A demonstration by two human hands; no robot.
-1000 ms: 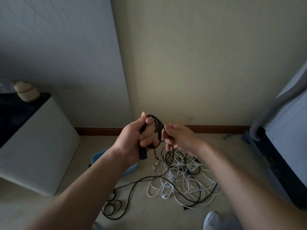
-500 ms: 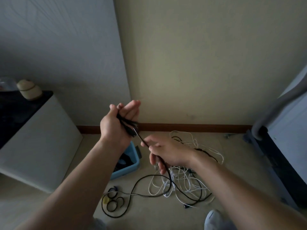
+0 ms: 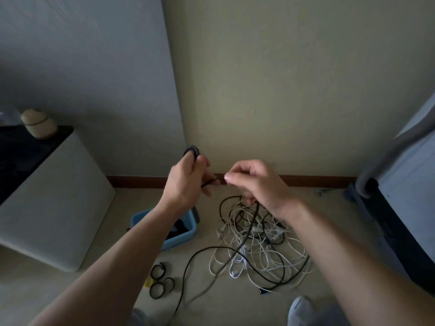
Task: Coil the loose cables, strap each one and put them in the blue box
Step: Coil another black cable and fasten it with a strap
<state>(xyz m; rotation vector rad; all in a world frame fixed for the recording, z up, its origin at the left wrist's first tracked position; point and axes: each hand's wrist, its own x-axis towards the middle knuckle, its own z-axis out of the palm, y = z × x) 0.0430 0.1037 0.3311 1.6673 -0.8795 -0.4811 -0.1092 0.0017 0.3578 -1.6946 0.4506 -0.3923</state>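
Beige floor under the head view: the left hand grips a small coil of thin black cable, and the right hand pinches its run. The blue plastic box sits below. The cable's tail crosses the tangled pile of white and black cables; a snag there could yank loops loose.

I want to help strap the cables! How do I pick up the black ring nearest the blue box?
Come from straight above. The black strap lies flat on the floor, so nothing sticks up to grab. Slip one of your fingers inside its open loop, thumb outside, and pinch the thin band.
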